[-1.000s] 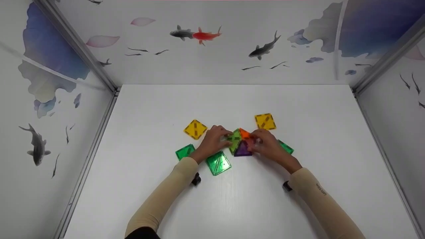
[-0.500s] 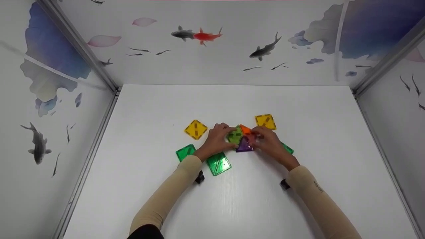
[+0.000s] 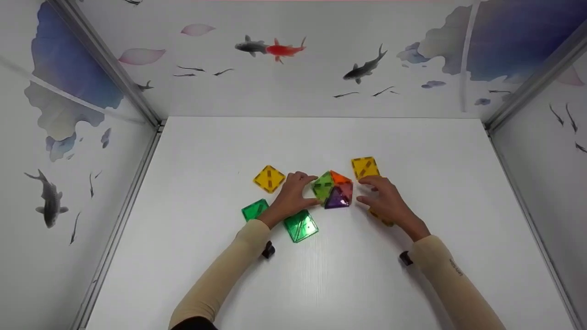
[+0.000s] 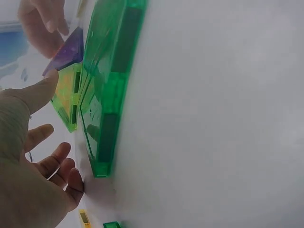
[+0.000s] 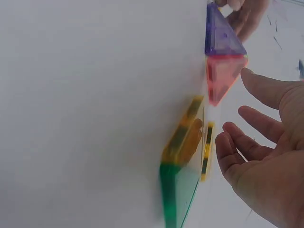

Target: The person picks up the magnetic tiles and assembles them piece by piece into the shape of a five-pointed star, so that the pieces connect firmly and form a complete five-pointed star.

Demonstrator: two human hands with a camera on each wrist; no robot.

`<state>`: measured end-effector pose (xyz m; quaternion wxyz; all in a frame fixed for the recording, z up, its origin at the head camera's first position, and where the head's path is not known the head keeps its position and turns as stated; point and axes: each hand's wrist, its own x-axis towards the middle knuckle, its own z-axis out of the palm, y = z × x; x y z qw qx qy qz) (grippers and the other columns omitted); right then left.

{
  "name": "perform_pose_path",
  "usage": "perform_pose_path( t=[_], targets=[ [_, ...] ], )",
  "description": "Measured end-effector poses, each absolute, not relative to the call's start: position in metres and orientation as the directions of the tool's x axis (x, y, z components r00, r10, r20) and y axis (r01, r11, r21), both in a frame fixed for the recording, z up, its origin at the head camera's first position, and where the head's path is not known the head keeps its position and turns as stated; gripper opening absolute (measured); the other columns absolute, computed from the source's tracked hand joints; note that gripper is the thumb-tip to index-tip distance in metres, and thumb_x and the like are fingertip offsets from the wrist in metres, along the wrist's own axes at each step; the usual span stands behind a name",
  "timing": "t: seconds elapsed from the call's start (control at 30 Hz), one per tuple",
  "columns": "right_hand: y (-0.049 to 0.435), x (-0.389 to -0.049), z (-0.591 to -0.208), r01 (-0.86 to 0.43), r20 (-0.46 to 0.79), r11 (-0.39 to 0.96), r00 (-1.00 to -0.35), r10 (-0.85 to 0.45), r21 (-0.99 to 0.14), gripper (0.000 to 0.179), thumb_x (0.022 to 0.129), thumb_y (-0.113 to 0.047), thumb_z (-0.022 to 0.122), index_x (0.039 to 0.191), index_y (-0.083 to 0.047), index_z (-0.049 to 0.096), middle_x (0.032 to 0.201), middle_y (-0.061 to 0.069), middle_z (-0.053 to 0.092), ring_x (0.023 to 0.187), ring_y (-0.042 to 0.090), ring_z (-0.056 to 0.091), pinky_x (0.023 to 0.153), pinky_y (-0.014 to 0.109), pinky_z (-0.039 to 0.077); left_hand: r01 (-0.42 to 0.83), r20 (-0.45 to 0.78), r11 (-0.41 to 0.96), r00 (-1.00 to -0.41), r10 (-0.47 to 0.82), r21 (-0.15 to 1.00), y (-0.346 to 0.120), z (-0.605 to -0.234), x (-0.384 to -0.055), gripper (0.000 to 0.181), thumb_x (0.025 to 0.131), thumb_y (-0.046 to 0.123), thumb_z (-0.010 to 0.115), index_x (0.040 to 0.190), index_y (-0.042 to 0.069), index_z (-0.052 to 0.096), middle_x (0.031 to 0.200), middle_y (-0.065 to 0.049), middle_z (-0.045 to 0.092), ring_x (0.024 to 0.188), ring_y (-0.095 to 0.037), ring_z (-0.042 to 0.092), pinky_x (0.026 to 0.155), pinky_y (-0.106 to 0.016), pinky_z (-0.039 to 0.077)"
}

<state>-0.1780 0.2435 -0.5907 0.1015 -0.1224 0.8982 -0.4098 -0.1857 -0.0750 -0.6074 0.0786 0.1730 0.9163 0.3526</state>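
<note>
A low pyramid of see-through triangular magnetic tiles stands on the white table: light green (image 3: pixel 323 184), orange (image 3: pixel 340 177), pink-red (image 5: pixel 222 76) and purple (image 3: pixel 337 199). My left hand (image 3: pixel 292 196) is at its left side, fingers spread, the thumb at the light green tile's edge; whether it touches is hard to tell. On the right, my right hand (image 3: pixel 390 199) is just off the pink-red side, thumb and fingers apart, holding nothing. Below that hand, a yellow tile (image 5: pixel 183 137) and a green tile (image 5: pixel 184 192) lie partly hidden in the head view.
Yellow square tiles lie behind the hands, one at left (image 3: pixel 269 178) and one at right (image 3: pixel 365 167). Green tiles lie by the left wrist, a smaller one (image 3: pixel 254 210) and a larger square (image 3: pixel 301 226). Printed walls (image 3: pixel 321 101) enclose the table.
The pyramid has shifted slightly away from me and its pieces sit closer together. My right hand has let go and drawn back right; my left fingers have loosened and moved slightly left.
</note>
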Motion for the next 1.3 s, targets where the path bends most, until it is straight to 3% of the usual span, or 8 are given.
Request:
perform_pose_path(
  t=[0.27,0.47,0.87,1.03,1.3],
  targets=[
    [0.279,-0.159,-0.592,-0.160,-0.062,0.681,-0.955,-0.290,-0.715,0.052,0.102,-0.021,0.082,0.147,-0.001,0.065,0.154,0.024,0.056,0.141,0.044,0.047,0.122,0.066,0.038,0.261,-0.037,0.693,-0.923,0.383,0.672,-0.088,-0.605,-0.160,0.071,0.098,0.043,0.086,0.159,0.017,0.060,0.149,-0.009,0.054,0.138,-0.027,0.046,0.119,-0.042,0.046],
    [0.294,-0.145,-0.594,-0.164,-0.064,0.715,-0.958,-0.280,-0.680,0.056,0.101,-0.019,0.084,0.149,0.001,0.063,0.151,0.029,0.050,0.137,0.046,0.044,0.118,0.067,0.039,0.316,-0.015,0.690,-0.904,0.428,0.651,-0.096,-0.604,-0.145,0.069,0.097,0.040,0.087,0.156,0.014,0.063,0.147,-0.013,0.056,0.138,-0.031,0.046,0.119,-0.046,0.046],
    [0.296,-0.133,-0.599,-0.123,-0.117,0.837,-0.969,-0.217,-0.533,0.094,0.090,-0.044,0.092,0.158,0.006,0.050,0.148,0.031,0.044,0.127,0.045,0.044,0.107,0.062,0.050,0.354,0.023,0.677,-0.895,0.446,0.645,-0.100,-0.608,-0.136,0.066,0.097,0.041,0.086,0.152,0.011,0.066,0.146,-0.015,0.057,0.137,-0.033,0.046,0.118,-0.048,0.045],
    [0.296,-0.134,-0.600,-0.139,-0.096,0.858,-0.972,-0.213,-0.494,0.086,0.091,-0.041,0.091,0.152,0.007,0.055,0.143,0.032,0.047,0.124,0.045,0.046,0.103,0.061,0.050,0.357,0.026,0.673,-0.893,0.449,0.647,-0.100,-0.610,-0.137,0.067,0.097,0.040,0.086,0.153,0.009,0.066,0.147,-0.015,0.058,0.139,-0.033,0.046,0.120,-0.048,0.044],
    [0.292,-0.135,-0.600,-0.119,-0.093,0.845,-0.976,-0.195,-0.522,0.079,0.090,-0.036,0.091,0.147,0.007,0.057,0.140,0.029,0.048,0.121,0.043,0.049,0.104,0.062,0.052,0.344,0.025,0.674,-0.900,0.436,0.654,-0.100,-0.612,-0.137,0.067,0.097,0.041,0.086,0.153,0.008,0.066,0.147,-0.015,0.058,0.138,-0.034,0.047,0.119,-0.048,0.044]
  ],
)
